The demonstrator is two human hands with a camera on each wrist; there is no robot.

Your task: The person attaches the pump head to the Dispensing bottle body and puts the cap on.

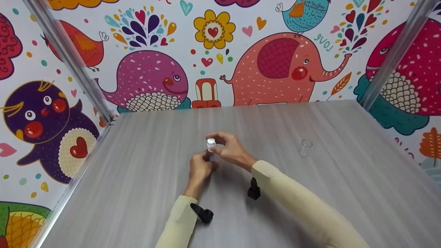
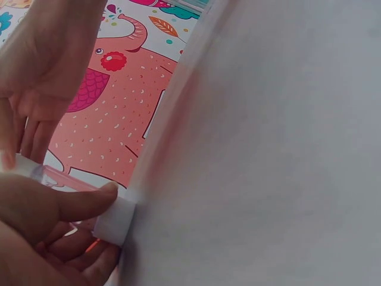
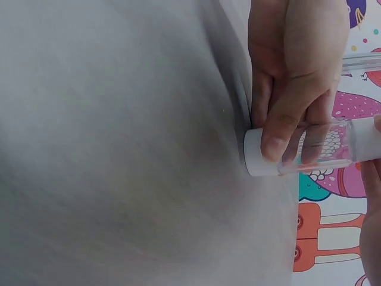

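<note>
Grey streaked surface below left fingers and right fingers, both pinching a clear, white-ended bottle; cartoon-print wall beyond, "LOVE" lettering mirrored.

Tabletop opens leftward; a cup (transparent) obstructs rightward.

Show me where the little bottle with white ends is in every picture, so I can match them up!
Head view: the bottle is near the middle, held by the left hand and right hand.
Left wrist view: lower left, partly hidden by fingers.
Right wrist view: right side, about halfway up.
Shared landmark: the gray table, in all three.
</note>
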